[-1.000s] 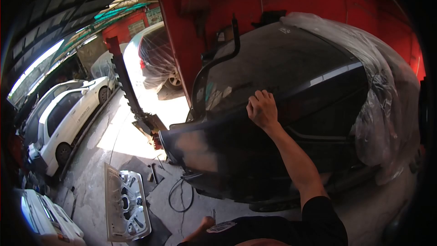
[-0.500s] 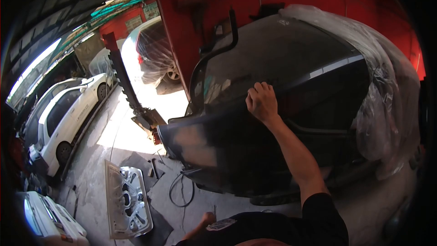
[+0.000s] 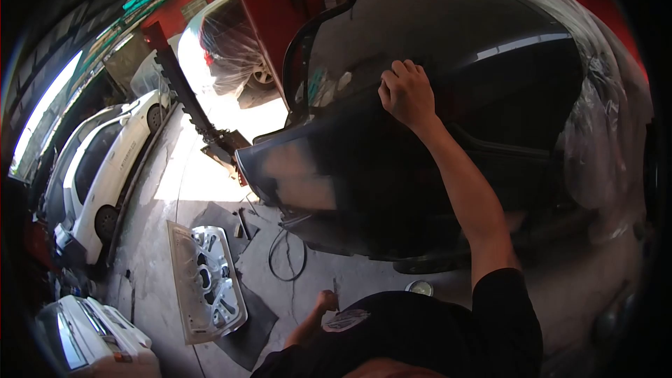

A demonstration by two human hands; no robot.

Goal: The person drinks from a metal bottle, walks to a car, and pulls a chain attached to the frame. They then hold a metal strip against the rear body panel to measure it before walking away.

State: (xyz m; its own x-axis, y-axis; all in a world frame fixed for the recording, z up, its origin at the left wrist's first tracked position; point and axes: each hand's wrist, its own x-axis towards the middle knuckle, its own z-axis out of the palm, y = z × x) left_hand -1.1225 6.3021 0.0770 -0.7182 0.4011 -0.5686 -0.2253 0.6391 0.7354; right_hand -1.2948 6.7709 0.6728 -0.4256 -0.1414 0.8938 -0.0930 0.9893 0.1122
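Note:
A dark car (image 3: 364,189) with dull panels fills the middle of the head view. My right hand (image 3: 408,94) is at the lower edge of its window glass, fingers curled down; anything under them is hidden. Low in the view, near my body, my left hand (image 3: 325,301) is closed around a thin, narrow tool (image 3: 336,285) that sticks up from the fist; its kind is too small to tell. Pale tan patches (image 3: 302,191) mark the car's corner panel. Clear plastic sheeting (image 3: 598,119) drapes over the car's right side.
On the floor lies a bare trunk lid (image 3: 208,280) beside a black mat (image 3: 253,329). A looped black hose (image 3: 305,259) and a round open tin (image 3: 420,287) are near my body. A dark red post (image 3: 183,87) stands behind. White cars (image 3: 105,168) line the left.
The view has tipped downward, so the car appears higher and the tin shows more fully. My right hand stays by the window edge, still curled. My left hand keeps the thin tool.

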